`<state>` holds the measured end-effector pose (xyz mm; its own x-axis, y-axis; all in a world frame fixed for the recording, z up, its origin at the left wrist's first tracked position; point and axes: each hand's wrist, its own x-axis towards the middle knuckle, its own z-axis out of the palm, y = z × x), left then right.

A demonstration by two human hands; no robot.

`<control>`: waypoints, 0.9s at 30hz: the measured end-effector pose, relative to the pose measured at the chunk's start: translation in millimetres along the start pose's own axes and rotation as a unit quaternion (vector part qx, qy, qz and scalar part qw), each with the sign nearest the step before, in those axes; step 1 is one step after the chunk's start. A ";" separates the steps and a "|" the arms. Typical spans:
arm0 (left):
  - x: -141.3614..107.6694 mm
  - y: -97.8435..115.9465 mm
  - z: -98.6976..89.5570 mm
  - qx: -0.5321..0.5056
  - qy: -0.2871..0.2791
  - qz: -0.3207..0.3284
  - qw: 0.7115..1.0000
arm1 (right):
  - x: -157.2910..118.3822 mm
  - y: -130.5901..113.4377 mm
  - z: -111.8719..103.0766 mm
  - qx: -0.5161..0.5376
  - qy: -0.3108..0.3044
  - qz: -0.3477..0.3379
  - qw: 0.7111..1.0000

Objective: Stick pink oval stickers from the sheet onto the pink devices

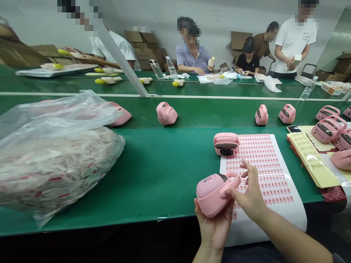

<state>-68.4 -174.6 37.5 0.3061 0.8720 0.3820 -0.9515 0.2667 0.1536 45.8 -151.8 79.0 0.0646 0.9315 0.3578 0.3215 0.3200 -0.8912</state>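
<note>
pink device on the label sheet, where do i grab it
Take the pink device by its two rounded ends, probably coming from above with the right hand, the nearer one. It stands upright with both ends exposed, and its dark panel faces you, so fingers can stay off it.

Underside of the pink device (pixel 211 193) out of sight against the left hand (pixel 212 230); print on the label sheet (pixel 274 182) too small to read; contents of the plastic bag (pixel 55 164) blurred behind film; further pink devices (pixel 346 140) cut off at the right edge.
</note>
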 end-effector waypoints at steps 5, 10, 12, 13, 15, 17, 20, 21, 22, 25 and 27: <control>-7.5 12.4 -12.9 0.006 0.054 0.036 0.998 | -25.2 32.9 -5.6 -0.061 -0.034 -0.070 0.995; -4.7 25.3 -13.6 0.045 0.117 0.112 0.986 | -69.6 61.2 -2.1 -0.181 -0.114 -0.221 0.952; -2.5 27.5 -11.3 0.062 0.148 0.124 0.979 | -78.5 68.8 0.8 -0.189 -0.126 -0.234 0.945; -2.0 28.5 -10.4 0.073 0.170 0.128 0.974 | -80.6 71.6 2.1 -0.181 -0.129 -0.232 0.947; -2.8 31.4 -9.3 0.112 0.219 0.141 0.959 | -79.9 73.8 3.2 -0.142 -0.128 -0.206 0.960; -5.2 36.1 -7.7 0.178 0.265 0.136 0.938 | -72.7 70.0 0.7 -0.070 -0.127 -0.134 0.980; -7.3 43.9 -0.8 0.333 0.298 0.115 0.887 | -48.5 50.7 -13.3 0.061 -0.127 0.011 0.990; -6.8 45.7 2.6 0.393 0.295 0.112 0.864 | -37.4 40.9 -20.4 0.103 -0.123 0.048 0.986; -5.7 47.1 5.9 0.445 0.285 0.117 0.841 | -25.5 30.1 -28.1 0.146 -0.115 0.076 0.980; -0.3 48.6 12.4 0.533 0.214 0.109 0.812 | 8.5 -3.9 -49.4 0.252 -0.097 0.105 0.957; 3.3 48.7 13.0 0.555 0.156 0.081 0.813 | 23.7 -22.4 -56.9 0.281 -0.133 0.117 0.943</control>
<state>-113.4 -164.1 58.1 -0.0077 0.9665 0.2566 -0.3099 -0.2463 0.9183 93.8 -146.7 123.4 -0.1915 0.9746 0.1162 -0.2285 0.0709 -0.9710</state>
